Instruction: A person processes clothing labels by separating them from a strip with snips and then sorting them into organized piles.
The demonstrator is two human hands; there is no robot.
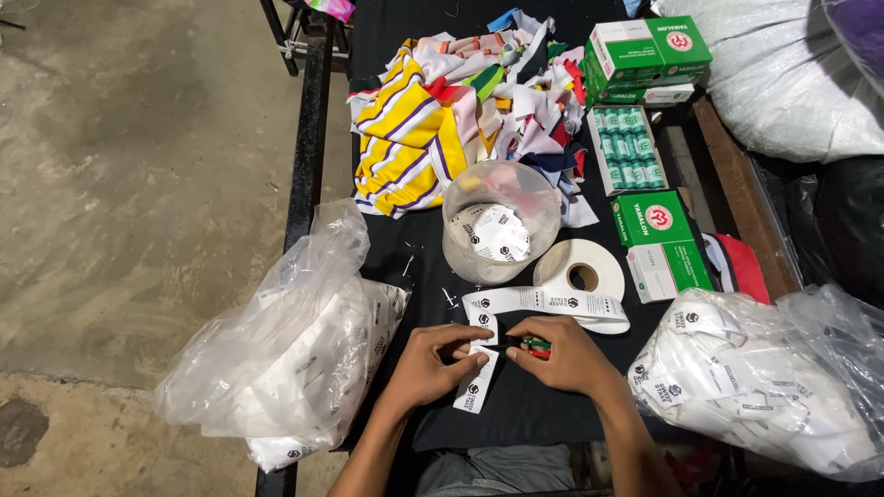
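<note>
My left hand pinches a white label strip that runs from a white roll of label tape across the black table. My right hand is closed around a small red and green cutter right at the strip, fingertips meeting those of the left hand. The strip's cut end hangs down toward me below the left fingers.
A clear plastic tub with cut labels stands behind the roll. Clear bags of labels lie at left and right. Colourful fabric scraps and green boxes fill the far table. Concrete floor is on the left.
</note>
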